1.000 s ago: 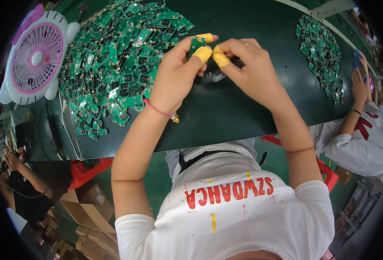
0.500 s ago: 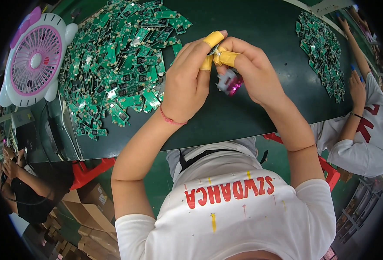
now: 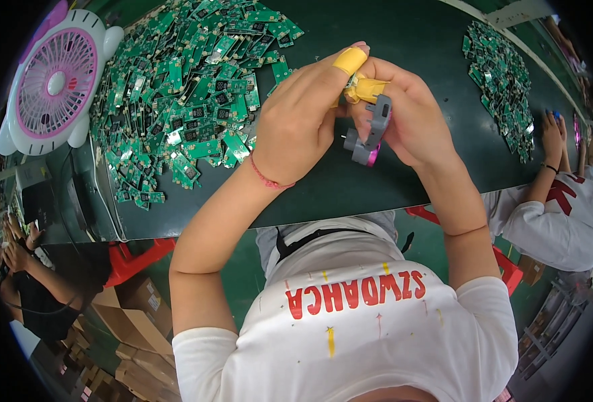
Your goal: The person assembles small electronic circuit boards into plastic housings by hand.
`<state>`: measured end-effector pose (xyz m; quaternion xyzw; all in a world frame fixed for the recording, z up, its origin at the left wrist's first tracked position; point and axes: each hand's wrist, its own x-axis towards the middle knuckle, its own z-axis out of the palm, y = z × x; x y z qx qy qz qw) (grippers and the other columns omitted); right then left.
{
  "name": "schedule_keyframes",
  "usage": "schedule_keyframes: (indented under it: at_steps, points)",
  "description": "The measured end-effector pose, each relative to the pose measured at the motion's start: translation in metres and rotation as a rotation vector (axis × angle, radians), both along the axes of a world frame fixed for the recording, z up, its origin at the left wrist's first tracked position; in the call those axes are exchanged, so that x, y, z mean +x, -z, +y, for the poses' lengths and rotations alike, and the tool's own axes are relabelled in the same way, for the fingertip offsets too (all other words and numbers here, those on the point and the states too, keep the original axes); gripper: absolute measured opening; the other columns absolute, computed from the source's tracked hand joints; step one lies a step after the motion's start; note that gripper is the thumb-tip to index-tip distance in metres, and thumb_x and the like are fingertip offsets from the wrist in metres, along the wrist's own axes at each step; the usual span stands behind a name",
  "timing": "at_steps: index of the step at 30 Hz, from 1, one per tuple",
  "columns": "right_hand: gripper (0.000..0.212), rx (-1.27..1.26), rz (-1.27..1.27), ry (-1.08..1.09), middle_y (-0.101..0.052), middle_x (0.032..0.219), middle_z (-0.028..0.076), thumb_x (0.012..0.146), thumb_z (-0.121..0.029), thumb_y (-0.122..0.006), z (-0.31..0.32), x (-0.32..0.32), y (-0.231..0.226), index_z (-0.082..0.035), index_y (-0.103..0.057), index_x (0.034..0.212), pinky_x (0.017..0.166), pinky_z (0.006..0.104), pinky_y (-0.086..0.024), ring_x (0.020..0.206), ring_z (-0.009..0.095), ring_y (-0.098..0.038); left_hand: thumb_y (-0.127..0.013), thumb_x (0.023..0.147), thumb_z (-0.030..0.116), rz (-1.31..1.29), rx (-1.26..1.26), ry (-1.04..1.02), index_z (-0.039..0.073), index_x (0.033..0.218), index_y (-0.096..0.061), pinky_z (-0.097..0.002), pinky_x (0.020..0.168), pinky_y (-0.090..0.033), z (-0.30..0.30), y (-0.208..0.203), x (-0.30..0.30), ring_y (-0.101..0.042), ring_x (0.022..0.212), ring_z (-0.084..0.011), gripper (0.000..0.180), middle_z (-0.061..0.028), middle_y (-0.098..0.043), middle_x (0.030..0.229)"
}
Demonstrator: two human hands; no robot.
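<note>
My left hand [image 3: 303,124] and my right hand [image 3: 410,117] are raised together above the dark green table [image 3: 390,40]. Yellow finger covers [image 3: 350,61] sit on my left thumb and on a right fingertip. My right hand grips a small grey tool with a pink end [image 3: 370,137], which hangs down from its palm. The curled fingers and thumb of my left hand pinch at the tool's top end, against my right fingertips. Whatever lies between the fingertips is hidden.
A big heap of small green circuit boards [image 3: 189,87] covers the table's left, a smaller heap [image 3: 504,74] its right. A pink and white fan [image 3: 55,84] stands far left. A co-worker's arm [image 3: 558,187] is at the right, another person [image 3: 28,275] and cardboard boxes [image 3: 129,321] lower left.
Both hands have risen from the table toward the camera. The small green board seen between the fingertips is out of sight, and the grey tool now shows in my right hand.
</note>
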<state>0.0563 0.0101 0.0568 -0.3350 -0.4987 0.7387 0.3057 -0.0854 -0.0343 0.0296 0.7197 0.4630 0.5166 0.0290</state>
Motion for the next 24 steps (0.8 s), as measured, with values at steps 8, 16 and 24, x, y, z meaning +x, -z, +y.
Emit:
schedule_keyframes:
  at_steps: [8, 16, 24]
  points:
    - [0.019, -0.129, 0.045, -0.108, -0.054, 0.071, -0.001, 0.087, -0.011, -0.045, 0.002, 0.005, -0.014, -0.001, -0.06, 0.092, 0.046, 0.0181, -0.034, 0.052, 0.003, -0.044, -0.053, 0.06, -0.012, 0.091, 0.072, 0.006, 0.001, 0.111, -0.054, -0.0318, 0.066, -0.049, -0.002, 0.005, -0.004, -0.061, 0.083, -0.0279, 0.052, -0.0124, -0.06, 0.107]
    - [0.015, 0.345, -0.007, -0.051, -0.055, 0.075, -0.001, 0.082, -0.004, -0.048, 0.003, -0.002, 0.004, 0.002, -0.057, 0.091, 0.056, 0.0165, -0.038, 0.065, 0.001, -0.047, -0.05, 0.068, -0.012, -0.088, -0.003, -0.01, 0.002, 0.112, -0.054, -0.0332, 0.064, -0.049, -0.003, -0.001, 0.0, -0.061, 0.075, -0.0288, 0.046, -0.0124, -0.062, 0.095]
    - [0.015, 0.001, 0.138, -0.05, -0.055, 0.076, -0.001, 0.083, -0.007, -0.047, 0.002, -0.002, 0.0, 0.001, -0.058, 0.089, 0.057, 0.0182, -0.037, 0.065, 0.002, -0.046, -0.051, 0.067, -0.012, -0.036, 0.029, -0.07, 0.001, 0.113, -0.054, -0.033, 0.062, -0.049, -0.003, 0.008, 0.004, -0.061, 0.074, -0.028, 0.048, -0.0135, -0.062, 0.095]
